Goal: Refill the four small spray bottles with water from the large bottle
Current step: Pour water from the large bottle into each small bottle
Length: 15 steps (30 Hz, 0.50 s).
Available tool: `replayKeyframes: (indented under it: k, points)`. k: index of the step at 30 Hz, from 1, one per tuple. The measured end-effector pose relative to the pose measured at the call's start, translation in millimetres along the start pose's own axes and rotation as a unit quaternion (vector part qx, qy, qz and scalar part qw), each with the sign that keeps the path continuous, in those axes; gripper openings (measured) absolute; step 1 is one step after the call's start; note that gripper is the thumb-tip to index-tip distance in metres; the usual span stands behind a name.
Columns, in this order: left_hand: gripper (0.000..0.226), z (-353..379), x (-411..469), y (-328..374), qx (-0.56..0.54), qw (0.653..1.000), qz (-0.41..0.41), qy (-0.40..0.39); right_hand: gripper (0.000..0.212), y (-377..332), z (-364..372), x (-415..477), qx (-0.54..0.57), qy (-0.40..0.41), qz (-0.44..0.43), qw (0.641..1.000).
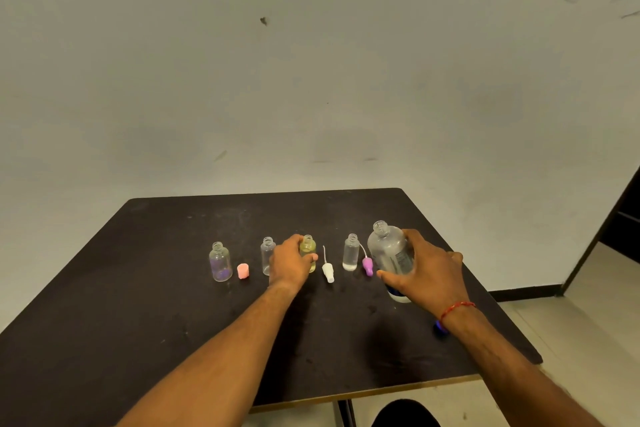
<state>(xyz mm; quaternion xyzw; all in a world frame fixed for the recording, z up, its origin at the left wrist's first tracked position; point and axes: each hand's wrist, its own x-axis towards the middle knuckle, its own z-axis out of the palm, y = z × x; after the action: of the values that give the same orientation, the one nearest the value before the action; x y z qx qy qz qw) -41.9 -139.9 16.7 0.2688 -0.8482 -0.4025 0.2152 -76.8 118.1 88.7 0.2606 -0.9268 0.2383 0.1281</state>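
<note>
Four uncapped small bottles (350,252) stand beside the large bottle (391,253).

A dark counter (138,305) fills the lower frame, scuffed and dusty. Behind it a pale, marked wall (311,62); light floor (588,305) at lower right.

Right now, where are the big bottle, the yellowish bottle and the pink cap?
big bottle (389,248): head view, upper body.
yellowish bottle (308,246): head view, shoulder.
pink cap (243,271): head view, side.
</note>
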Motion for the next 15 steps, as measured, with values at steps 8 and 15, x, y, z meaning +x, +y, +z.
replayKeyframes:
  k: [8,15]
  points:
    - [0.042,3.3,5.4,1.7,0.035,0.999,0.001,0.006,0.071,2.0,3.7,3.3,0.005,0.008,-0.005,1.000]
    - [0.039,3.2,2.0,2.7,0.017,1.000,-0.003,0.005,0.070,1.6,3.5,4.7,0.004,0.008,-0.004,1.000]
